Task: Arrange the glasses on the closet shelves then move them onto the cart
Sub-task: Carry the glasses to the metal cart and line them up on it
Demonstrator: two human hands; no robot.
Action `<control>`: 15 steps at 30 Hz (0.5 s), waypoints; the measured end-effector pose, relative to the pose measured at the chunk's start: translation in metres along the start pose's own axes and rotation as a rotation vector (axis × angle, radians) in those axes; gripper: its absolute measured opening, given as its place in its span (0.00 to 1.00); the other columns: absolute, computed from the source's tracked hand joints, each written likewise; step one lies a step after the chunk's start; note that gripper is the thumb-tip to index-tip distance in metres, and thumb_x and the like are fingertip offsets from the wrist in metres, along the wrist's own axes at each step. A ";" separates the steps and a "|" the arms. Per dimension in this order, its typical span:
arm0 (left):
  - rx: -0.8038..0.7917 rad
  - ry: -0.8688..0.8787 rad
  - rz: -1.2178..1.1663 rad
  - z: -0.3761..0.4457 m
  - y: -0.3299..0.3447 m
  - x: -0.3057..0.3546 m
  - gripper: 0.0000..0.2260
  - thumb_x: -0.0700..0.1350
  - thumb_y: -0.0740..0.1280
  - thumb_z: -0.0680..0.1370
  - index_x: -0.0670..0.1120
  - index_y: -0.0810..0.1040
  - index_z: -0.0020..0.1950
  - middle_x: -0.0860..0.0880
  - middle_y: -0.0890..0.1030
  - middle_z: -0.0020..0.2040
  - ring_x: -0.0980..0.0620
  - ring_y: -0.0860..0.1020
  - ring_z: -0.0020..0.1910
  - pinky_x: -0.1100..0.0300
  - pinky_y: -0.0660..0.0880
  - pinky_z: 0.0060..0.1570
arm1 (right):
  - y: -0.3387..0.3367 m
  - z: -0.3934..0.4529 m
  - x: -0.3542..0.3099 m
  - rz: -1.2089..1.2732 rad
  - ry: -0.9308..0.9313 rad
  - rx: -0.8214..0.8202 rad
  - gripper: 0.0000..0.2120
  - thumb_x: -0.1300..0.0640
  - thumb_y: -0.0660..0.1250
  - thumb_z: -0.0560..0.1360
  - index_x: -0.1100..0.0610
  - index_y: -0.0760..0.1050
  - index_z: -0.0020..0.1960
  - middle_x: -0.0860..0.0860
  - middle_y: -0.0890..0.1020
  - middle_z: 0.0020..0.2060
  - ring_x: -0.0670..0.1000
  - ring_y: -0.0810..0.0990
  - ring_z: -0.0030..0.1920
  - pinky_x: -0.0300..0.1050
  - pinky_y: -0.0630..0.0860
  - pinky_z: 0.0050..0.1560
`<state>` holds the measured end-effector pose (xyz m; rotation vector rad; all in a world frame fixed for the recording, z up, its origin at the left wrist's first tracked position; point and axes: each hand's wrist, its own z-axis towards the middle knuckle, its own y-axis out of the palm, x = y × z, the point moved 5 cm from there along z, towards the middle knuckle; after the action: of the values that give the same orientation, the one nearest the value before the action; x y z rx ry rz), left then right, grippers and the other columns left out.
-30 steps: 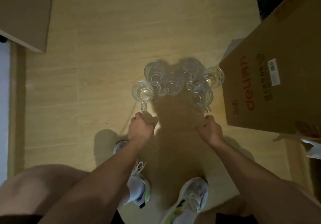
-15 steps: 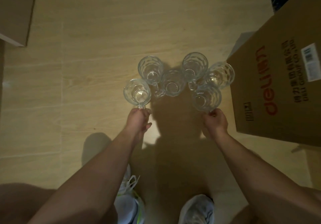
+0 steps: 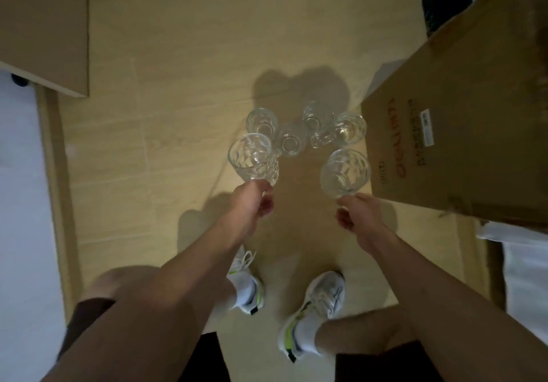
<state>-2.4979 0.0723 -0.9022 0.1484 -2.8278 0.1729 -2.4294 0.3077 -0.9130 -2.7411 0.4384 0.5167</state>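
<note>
The left hand [image 3: 252, 203], just left of the frame's centre, has its fingers curled tight round the handle of a clear faceted glass mug [image 3: 253, 159], which it holds tilted above the floor. The right hand [image 3: 357, 214], right of centre, grips a second clear faceted glass mug [image 3: 345, 172] the same way, fingers closed on the handle at its near edge. Both handles are mostly hidden inside the fists.

Above the two held mugs, four more clear glass mugs [image 3: 305, 132] stand bunched on the pale wooden floor [image 3: 184, 55], their outlines overlapping and hard to separate in the dim light. Just right of them lies a large brown cardboard box [image 3: 462, 120] with red lettering, cut off by the right edge. White sneakers with yellow-green trim [image 3: 314, 307] show at the lower centre.
</note>
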 end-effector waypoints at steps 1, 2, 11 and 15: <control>-0.010 0.011 0.011 -0.025 -0.002 0.013 0.09 0.38 0.66 0.76 0.40 0.76 0.56 0.42 0.78 0.44 0.47 0.76 0.40 0.53 0.78 0.48 | -0.003 -0.026 -0.013 0.021 0.013 -0.028 0.08 0.64 0.69 0.75 0.58 0.78 0.53 0.54 0.77 0.34 0.51 0.76 0.34 0.48 0.74 0.38; -0.014 0.028 0.026 -0.052 -0.005 0.027 0.08 0.39 0.67 0.77 0.40 0.76 0.55 0.42 0.78 0.43 0.47 0.76 0.40 0.53 0.77 0.47 | -0.005 -0.051 -0.028 0.045 0.030 -0.049 0.08 0.63 0.69 0.75 0.57 0.77 0.54 0.53 0.77 0.35 0.50 0.77 0.34 0.47 0.75 0.37; -0.085 0.238 0.088 -0.303 -0.047 0.187 0.10 0.52 0.65 0.79 0.47 0.73 0.46 0.43 0.77 0.48 0.47 0.76 0.37 0.53 0.77 0.39 | -0.022 -0.290 -0.210 0.065 -0.059 -0.156 0.07 0.56 0.66 0.80 0.57 0.74 0.56 0.53 0.74 0.39 0.48 0.72 0.34 0.44 0.70 0.35; -0.099 0.352 0.084 -0.398 -0.062 0.274 0.10 0.50 0.65 0.80 0.45 0.72 0.44 0.43 0.75 0.39 0.47 0.73 0.32 0.56 0.75 0.35 | -0.026 -0.375 -0.301 0.055 -0.224 -0.162 0.12 0.55 0.68 0.79 0.58 0.75 0.60 0.53 0.74 0.38 0.48 0.69 0.34 0.44 0.66 0.34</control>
<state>-2.6336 0.0417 -0.4351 -0.0215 -2.4858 0.0683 -2.5755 0.2677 -0.4560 -2.7846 0.4328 0.8994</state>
